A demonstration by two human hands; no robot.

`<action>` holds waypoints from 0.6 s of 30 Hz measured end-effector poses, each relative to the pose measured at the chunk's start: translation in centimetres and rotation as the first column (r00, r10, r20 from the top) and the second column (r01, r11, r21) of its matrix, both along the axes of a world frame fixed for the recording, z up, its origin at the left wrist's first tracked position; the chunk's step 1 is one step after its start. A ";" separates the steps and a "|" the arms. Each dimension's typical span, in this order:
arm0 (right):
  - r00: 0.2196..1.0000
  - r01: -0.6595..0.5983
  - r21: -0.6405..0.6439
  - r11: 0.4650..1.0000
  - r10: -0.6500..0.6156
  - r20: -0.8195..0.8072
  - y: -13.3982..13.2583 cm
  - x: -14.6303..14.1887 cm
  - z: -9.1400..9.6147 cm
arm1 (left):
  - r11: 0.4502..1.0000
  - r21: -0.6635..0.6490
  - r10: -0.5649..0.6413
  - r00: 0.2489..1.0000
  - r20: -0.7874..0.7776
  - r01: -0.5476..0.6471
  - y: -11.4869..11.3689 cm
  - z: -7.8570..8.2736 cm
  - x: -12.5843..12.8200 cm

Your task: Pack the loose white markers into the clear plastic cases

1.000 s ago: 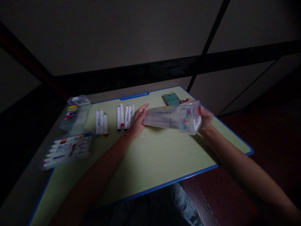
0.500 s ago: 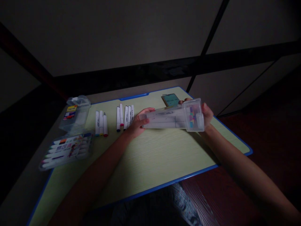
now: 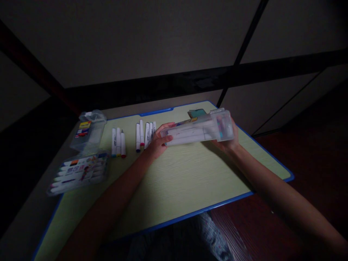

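Both my hands hold a clear plastic marker case (image 3: pixel 198 129) a little above the pale green table (image 3: pixel 179 181). White markers lie inside it, their coloured caps at the right end. My left hand (image 3: pixel 159 139) is closed on the case's left end, thumb on the near side. My right hand (image 3: pixel 230 139) grips under and behind its right end. Just left of my left hand several loose white markers (image 3: pixel 145 134) lie side by side on the table.
Three more markers (image 3: pixel 118 142) lie further left. A clear lidded box (image 3: pixel 88 130) and a flat pack of markers (image 3: pixel 77 173) sit at the table's left edge. A phone (image 3: pixel 196 113) lies behind the case. The blue-trimmed front edge is close to my lap.
The case has turned from end-on to sideways and lifted slightly toward the far side. My left hand went from open against its end to closed on it.
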State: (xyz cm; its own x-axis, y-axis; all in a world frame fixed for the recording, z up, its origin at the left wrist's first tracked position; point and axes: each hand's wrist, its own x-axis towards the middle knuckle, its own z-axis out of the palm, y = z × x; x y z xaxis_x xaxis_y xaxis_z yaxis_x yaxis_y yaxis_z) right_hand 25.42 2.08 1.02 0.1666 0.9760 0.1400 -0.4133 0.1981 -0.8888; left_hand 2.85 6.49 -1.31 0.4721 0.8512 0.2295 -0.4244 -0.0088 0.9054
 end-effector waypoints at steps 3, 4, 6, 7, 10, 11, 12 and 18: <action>0.997 -0.009 0.022 1.000 0.011 -0.075 0.3 -0.7 -0.1 | 0.997 0.007 0.079 0.997 0.023 -0.079 0.0 0.0 0.2; 0.995 -0.022 0.026 0.999 0.024 -0.094 0.4 -0.9 -0.2 | 0.994 0.006 0.105 0.994 0.026 -0.105 0.0 0.0 0.3; 0.992 -0.055 0.028 0.998 0.058 -0.114 0.4 -1.2 -0.4 | 0.988 0.000 0.154 0.988 0.022 -0.154 0.1 0.1 0.3; 0.990 -0.073 0.026 0.997 0.076 -0.116 0.4 -1.3 -0.4 | 0.984 -0.004 0.176 0.984 0.018 -0.176 0.1 0.1 0.3; 0.986 -0.132 0.002 0.991 0.131 -0.106 0.1 -1.8 -0.6 | 0.967 -0.008 0.254 0.967 0.009 -0.254 0.1 0.2 0.3; 0.984 -0.152 -0.014 0.988 0.150 -0.098 0.0 -2.0 -0.6 | 0.957 0.000 0.289 0.957 0.008 -0.289 0.1 0.2 0.4; 0.982 -0.169 -0.032 0.985 0.166 -0.089 -0.1 -2.1 -0.6 | 0.946 0.013 0.324 0.946 0.006 -0.325 0.2 0.1 0.4; 0.967 -0.252 -0.094 0.963 0.247 -0.058 -0.8 -3.1 -0.2 | 0.844 0.148 0.523 0.852 -0.009 -0.516 0.5 -0.3 0.7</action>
State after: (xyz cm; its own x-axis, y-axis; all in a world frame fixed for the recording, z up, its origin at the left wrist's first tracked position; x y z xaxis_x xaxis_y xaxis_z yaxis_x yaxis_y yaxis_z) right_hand 22.37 1.28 0.80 -0.0800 0.9961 0.0377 -0.4789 -0.0053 -0.8779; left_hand 3.53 6.97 -1.58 -0.0178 0.9371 0.3487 -0.2807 -0.3394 0.8978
